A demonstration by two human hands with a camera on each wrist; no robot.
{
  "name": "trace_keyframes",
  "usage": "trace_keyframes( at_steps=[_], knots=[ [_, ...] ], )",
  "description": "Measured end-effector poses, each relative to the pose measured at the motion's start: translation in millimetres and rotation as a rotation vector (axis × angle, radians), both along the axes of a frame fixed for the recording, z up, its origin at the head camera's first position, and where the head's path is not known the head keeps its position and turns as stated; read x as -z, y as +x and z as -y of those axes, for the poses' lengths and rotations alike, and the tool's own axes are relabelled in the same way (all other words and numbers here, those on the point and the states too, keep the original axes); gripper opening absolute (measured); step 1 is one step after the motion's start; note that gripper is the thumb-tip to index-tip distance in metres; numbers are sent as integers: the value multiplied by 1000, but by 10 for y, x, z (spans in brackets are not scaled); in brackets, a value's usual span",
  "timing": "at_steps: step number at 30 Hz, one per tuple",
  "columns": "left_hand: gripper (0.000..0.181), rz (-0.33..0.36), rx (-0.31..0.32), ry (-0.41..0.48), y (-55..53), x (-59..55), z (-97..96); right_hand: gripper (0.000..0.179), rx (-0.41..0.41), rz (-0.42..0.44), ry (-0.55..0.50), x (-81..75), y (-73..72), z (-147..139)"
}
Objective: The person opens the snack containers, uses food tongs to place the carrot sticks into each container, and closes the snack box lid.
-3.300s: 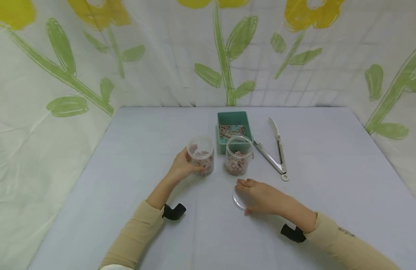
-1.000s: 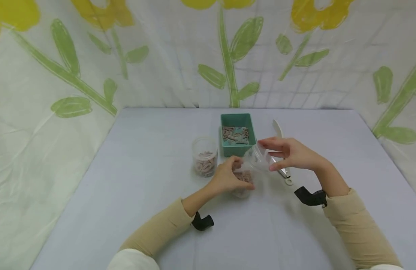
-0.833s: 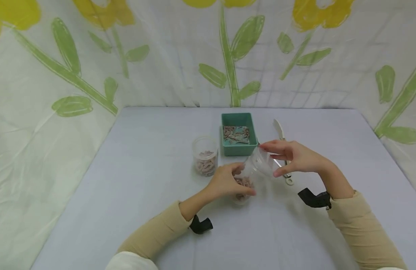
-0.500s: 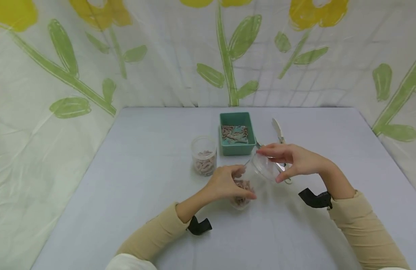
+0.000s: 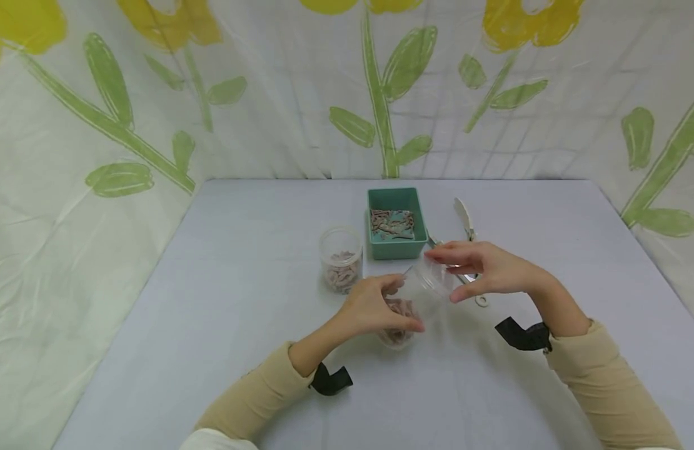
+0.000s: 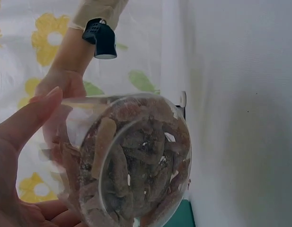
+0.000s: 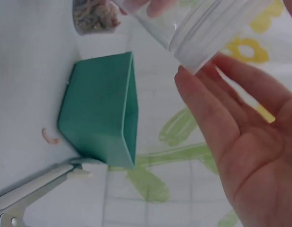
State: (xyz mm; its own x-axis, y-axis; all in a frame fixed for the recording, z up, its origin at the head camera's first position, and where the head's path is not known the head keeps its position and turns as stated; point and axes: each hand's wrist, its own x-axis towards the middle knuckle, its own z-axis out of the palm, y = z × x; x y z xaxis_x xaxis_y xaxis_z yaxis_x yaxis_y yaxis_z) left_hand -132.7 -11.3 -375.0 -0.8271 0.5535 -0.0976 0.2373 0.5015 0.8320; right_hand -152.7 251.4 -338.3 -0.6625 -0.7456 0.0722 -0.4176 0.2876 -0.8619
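Observation:
My left hand (image 5: 369,306) grips a clear plastic jar (image 6: 136,156) part-filled with brownish-pink strips that look like meat. The jar is tilted, its mouth turned toward my right hand (image 5: 487,270). A clear lid (image 7: 209,40) covers that mouth, with the right fingertips and thumb holding its edge. In the left wrist view the strips (image 6: 136,170) lie packed against the jar's bottom. A second jar (image 5: 341,250), uncovered and holding similar strips, stands upright to the left, just beyond the left hand.
A green rectangular container (image 5: 397,250) with more strips in it stands behind the hands. Metal tongs (image 5: 464,215) lie to its right, partly hidden by my right hand. One small strip (image 7: 50,137) lies on the table near the container.
My left hand has moved from the left jar to the right one, which is now raised and tilted. My right hand has brought the lid up from the table to its mouth.

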Motion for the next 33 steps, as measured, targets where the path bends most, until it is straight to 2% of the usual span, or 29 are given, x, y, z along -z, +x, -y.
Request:
trace_keyframes(
  at_steps=[5,8,11,14,16,18,20,23,25,27,29,30,33],
  knots=[
    [86,-112,-81,-78,25,-4,-26,63,212,27,112,-61,77,121],
    [90,-192,-124,-153,41,-14,-61,58,330,-18,248,-106,122,213],
    [91,-278,-140,-226,65,-16,-93,52,402,-57,398,-138,154,309],
    [91,-344,-139,-253,82,5,-107,52,459,-91,510,-158,175,363],
    [90,-324,-132,-202,83,25,-101,53,487,-114,512,-176,178,357],
    [89,-267,-107,-124,70,50,-82,50,478,-132,443,-189,165,315],
    [87,-183,-75,-36,50,67,-56,44,413,-111,315,-204,141,258],
    [83,-68,-25,48,21,73,-22,58,226,-18,161,-214,101,178],
    [81,-33,-7,73,6,72,-11,70,107,25,131,-213,87,147],
    [80,-22,1,85,-5,70,-7,77,40,27,138,-199,81,138],
    [80,-30,-5,80,-8,66,-7,78,45,7,158,-179,86,151],
    [80,-34,-13,74,-7,66,-7,79,78,-7,170,-170,93,168],
    [84,-87,-50,16,1,73,-15,78,237,-39,238,-151,132,252]
  ],
)
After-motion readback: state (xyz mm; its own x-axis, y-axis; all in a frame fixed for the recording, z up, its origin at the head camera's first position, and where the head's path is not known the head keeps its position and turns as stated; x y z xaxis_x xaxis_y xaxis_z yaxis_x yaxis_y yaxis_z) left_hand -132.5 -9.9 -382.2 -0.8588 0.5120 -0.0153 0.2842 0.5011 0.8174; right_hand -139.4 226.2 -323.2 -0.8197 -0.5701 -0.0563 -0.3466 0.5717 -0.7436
